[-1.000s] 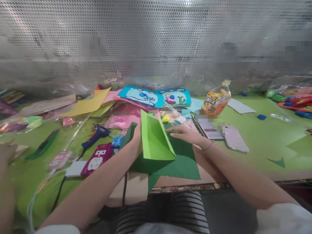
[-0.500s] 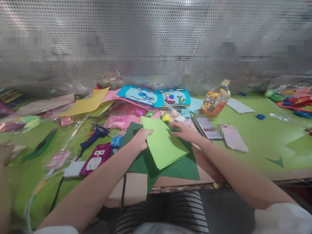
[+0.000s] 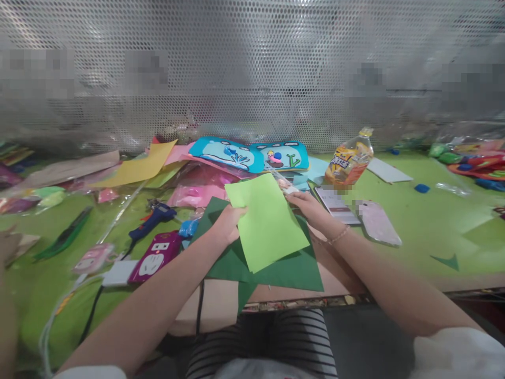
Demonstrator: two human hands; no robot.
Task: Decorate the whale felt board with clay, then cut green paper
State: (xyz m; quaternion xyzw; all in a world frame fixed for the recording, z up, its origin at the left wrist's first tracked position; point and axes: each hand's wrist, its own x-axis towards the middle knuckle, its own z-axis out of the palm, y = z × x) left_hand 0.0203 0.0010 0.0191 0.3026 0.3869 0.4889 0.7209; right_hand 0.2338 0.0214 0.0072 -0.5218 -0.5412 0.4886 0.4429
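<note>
Two hands: left (image 3: 229, 223) pinching light-green paper (image 3: 270, 221), right (image 3: 305, 204) unclear; dark-green sheet (image 3: 292, 273) beneath.

Two bare forearms reach forward and inward, left hand (image 3: 231, 223) closed with thumb on top, right hand (image 3: 310, 209) palm down, fingers bent, wrist slightly raised
</note>
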